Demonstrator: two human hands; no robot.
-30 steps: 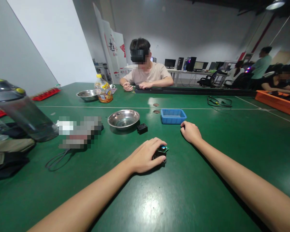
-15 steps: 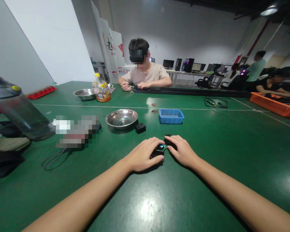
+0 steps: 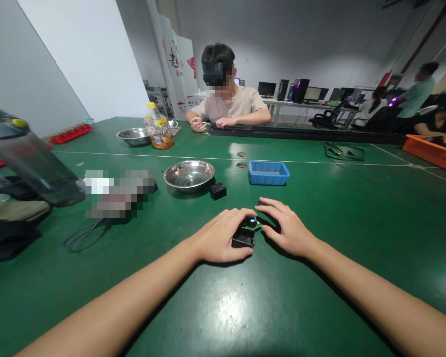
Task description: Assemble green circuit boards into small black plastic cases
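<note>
My left hand (image 3: 223, 235) is closed around a small open black plastic case (image 3: 244, 238), thumb at its near edge and fingers over the far side. A small green circuit board (image 3: 253, 225) with a blue-lit round part sticks out beyond the case, beside the left fingertips. My right hand (image 3: 288, 229) is just right of the board, its fingers spread and curved. Between its fingers and thumb is a dark patch; I cannot tell whether it is shadow or a black piece. Another black case (image 3: 218, 191) lies farther back on the table.
A steel bowl (image 3: 189, 176) stands beside the rear black case, with a blue bin (image 3: 269, 173) to its right. On the left are a large bottle (image 3: 40, 168) and a cable (image 3: 83, 235). A drink bottle (image 3: 159, 130) stands farther back. A co-worker (image 3: 228, 101) sits opposite.
My right hand has spread its fingers and the black piece seen under it is no longer visible there. More of the case and board shows at my left hand. The view has tilted down slightly.
</note>
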